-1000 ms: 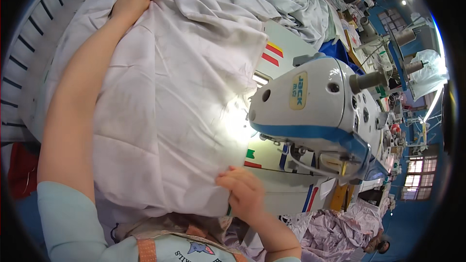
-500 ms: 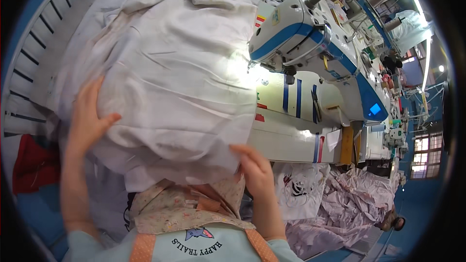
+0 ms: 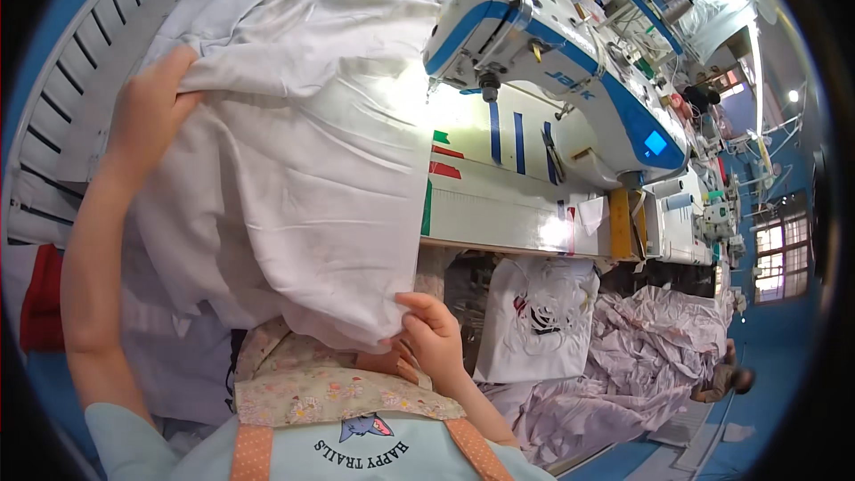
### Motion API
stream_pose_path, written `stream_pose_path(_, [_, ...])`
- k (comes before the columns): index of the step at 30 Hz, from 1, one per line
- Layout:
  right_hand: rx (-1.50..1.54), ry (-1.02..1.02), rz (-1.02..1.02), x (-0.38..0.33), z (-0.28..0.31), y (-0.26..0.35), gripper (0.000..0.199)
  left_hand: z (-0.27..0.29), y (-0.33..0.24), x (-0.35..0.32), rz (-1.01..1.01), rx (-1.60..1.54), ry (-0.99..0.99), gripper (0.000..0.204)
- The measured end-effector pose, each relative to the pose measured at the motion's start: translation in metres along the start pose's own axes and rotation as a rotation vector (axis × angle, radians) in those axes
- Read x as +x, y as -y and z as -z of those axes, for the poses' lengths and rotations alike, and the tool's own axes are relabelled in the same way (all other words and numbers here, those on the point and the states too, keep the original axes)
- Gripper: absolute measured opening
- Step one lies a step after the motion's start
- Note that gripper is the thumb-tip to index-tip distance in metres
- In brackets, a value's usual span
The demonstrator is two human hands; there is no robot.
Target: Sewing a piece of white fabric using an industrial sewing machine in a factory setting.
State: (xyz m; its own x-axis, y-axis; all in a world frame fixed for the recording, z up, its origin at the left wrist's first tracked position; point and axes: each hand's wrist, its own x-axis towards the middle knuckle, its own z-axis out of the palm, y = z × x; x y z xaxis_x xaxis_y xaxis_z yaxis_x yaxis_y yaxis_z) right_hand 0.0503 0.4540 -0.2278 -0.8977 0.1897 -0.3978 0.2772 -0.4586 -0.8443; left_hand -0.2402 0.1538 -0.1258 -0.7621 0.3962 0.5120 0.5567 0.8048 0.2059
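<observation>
A large piece of white cloth [image 3: 321,178] spreads over the sewing table and hangs over its near edge toward my lap. My left hand [image 3: 160,93] grips a gathered fold of it at the far left, fingers closed around the cloth. Down at the near right corner, my right hand [image 3: 426,325] pinches the cloth's edge between thumb and fingers. The cloth's straight right edge runs up to the needle area of a white and blue sewing machine [image 3: 552,62], where a bright lamp lights it. What lies under the cloth is hidden.
Small scissors [image 3: 554,156] lie on the machine bed beside strips of blue tape [image 3: 520,142]. Crumpled pale pink cloth [image 3: 659,338] and a printed white piece [image 3: 539,316] are heaped at the lower right. A slatted white rail [image 3: 67,71] borders the left. Another person [image 3: 726,379] is far right.
My left hand has moved up and away and now grips a fold, where it lay open on the cloth. My right hand has shifted slightly left and nearer, drawing the corner along.
</observation>
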Motion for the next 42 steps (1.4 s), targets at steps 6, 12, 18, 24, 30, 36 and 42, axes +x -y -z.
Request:
stream_pose_path(6, [-0.036,-0.009,0.003,0.000,0.001,-0.009,0.031,-0.019,-0.025,-0.009,0.089,-0.022,0.160,0.034])
stream_pose_path(12, [-0.980,-0.022,0.940,0.010,0.001,0.023,0.025,-0.008,-0.021,0.006,0.009,-0.084,0.056,0.053])
stream_pose_path(18, [-0.982,0.172,1.017,0.024,0.010,0.026,0.023,-0.019,-0.016,0.026,0.029,-0.156,0.093,0.064])
stream_pose_path(24, [-0.931,0.160,0.932,0.055,0.024,0.000,0.022,-0.086,-0.011,-0.016,0.347,0.117,0.291,0.041])
stream_pose_path(30, [-1.023,0.206,0.884,0.073,0.024,0.024,0.021,-0.109,0.002,0.009,0.235,0.153,0.244,0.030])
stream_pose_path(36, [-1.120,0.161,0.934,0.089,0.015,0.053,0.019,-0.130,0.007,0.038,0.221,0.182,0.231,0.029])
stream_pose_path(42, [-1.229,0.163,0.935,0.111,0.012,0.073,0.020,-0.151,0.021,0.064,0.196,0.206,0.212,0.029])
